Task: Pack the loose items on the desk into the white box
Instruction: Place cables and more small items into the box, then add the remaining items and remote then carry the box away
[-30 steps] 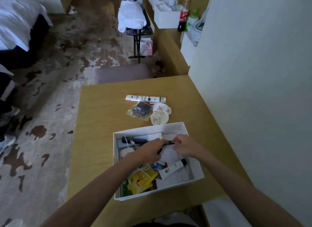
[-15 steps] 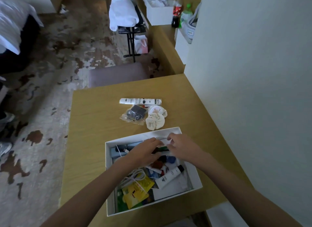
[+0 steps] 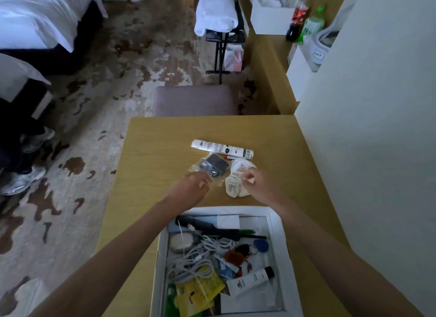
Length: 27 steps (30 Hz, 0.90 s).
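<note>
The white box sits at the desk's near edge, holding a black comb, white cables, yellow packets and a white tube. Beyond it lie a clear plastic bag with a dark item, a cream cloth bundle, a round white piece and a long white printed tube. My left hand has its fingertips pinched on the bag's near corner. My right hand curls its fingers onto the top of the cream cloth. Both items still lie on the desk.
The wooden desk meets a white wall on the right. A purple stool stands at its far edge. Further back are a rack with white towels, bottles and another white box. A bed is at the far left.
Both hands left the inside of the white box and reached forward to the loose items. The camera tilted so that the box lies lower in view.
</note>
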Each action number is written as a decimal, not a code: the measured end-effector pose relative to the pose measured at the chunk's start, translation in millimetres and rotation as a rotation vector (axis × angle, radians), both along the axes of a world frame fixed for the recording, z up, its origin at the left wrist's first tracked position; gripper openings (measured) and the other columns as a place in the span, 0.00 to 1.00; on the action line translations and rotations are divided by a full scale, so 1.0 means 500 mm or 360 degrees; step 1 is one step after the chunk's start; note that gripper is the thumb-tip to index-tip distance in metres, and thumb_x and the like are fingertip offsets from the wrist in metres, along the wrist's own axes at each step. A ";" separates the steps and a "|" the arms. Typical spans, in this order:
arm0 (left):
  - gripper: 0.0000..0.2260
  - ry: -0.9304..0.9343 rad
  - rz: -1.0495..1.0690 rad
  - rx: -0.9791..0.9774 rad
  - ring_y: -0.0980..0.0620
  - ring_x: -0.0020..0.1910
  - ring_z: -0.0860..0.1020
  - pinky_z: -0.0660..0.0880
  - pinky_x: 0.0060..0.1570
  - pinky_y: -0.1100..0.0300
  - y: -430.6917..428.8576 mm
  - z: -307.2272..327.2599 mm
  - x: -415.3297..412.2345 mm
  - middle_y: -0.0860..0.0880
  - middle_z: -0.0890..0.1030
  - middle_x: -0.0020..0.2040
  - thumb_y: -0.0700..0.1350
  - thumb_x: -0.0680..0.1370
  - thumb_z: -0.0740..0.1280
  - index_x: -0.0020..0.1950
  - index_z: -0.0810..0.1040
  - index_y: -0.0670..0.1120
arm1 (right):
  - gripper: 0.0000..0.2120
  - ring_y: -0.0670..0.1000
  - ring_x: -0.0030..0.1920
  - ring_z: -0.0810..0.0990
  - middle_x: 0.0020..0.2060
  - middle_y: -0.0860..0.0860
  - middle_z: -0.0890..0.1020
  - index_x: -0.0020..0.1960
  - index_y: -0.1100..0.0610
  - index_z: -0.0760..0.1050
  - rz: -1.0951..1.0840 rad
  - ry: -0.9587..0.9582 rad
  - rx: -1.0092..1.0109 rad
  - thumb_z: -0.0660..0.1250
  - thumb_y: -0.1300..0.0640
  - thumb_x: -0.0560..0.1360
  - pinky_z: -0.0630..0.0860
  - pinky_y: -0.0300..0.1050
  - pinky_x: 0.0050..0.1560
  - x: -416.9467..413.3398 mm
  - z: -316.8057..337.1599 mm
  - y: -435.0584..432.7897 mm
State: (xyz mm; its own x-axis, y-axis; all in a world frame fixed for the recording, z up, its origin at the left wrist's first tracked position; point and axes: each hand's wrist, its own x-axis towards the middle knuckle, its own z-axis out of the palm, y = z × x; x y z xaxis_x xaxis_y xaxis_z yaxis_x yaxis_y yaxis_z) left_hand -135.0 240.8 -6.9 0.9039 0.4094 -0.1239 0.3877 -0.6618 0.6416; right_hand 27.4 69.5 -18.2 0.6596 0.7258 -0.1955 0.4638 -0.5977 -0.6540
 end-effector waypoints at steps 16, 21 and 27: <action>0.08 0.0193 -0.0115 0.0154 0.47 0.47 0.80 0.79 0.45 0.49 -0.008 -0.114 0.258 0.46 0.82 0.50 0.43 0.77 0.63 0.54 0.78 0.45 | 0.09 0.46 0.41 0.78 0.44 0.51 0.82 0.52 0.56 0.80 -0.0273 0.0475 -0.0067 0.70 0.55 0.74 0.72 0.38 0.38 0.110 -0.086 -0.019; 0.17 0.0414 -0.0428 0.0492 0.44 0.65 0.68 0.74 0.56 0.46 -0.035 -0.164 0.354 0.45 0.72 0.65 0.42 0.78 0.60 0.67 0.69 0.45 | 0.02 0.41 0.36 0.77 0.39 0.45 0.80 0.46 0.52 0.77 -0.0660 0.0328 0.0139 0.68 0.54 0.76 0.69 0.29 0.30 0.135 -0.047 -0.111; 0.19 0.0545 -0.0626 0.0891 0.42 0.63 0.68 0.74 0.55 0.46 -0.051 -0.186 0.401 0.42 0.71 0.63 0.43 0.76 0.65 0.65 0.69 0.41 | 0.02 0.36 0.34 0.79 0.37 0.43 0.82 0.42 0.47 0.78 -0.0888 0.0421 0.0425 0.69 0.53 0.72 0.72 0.28 0.30 0.126 -0.010 -0.187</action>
State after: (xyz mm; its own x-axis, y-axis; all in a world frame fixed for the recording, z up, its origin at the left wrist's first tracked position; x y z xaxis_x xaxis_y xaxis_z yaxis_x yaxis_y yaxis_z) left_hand 65.7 215.3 -99.9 0.9446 0.1494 -0.2923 0.1729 -0.9833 0.0563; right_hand 90.3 -24.1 -23.2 0.9046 0.3357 -0.2629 -0.0637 -0.5033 -0.8618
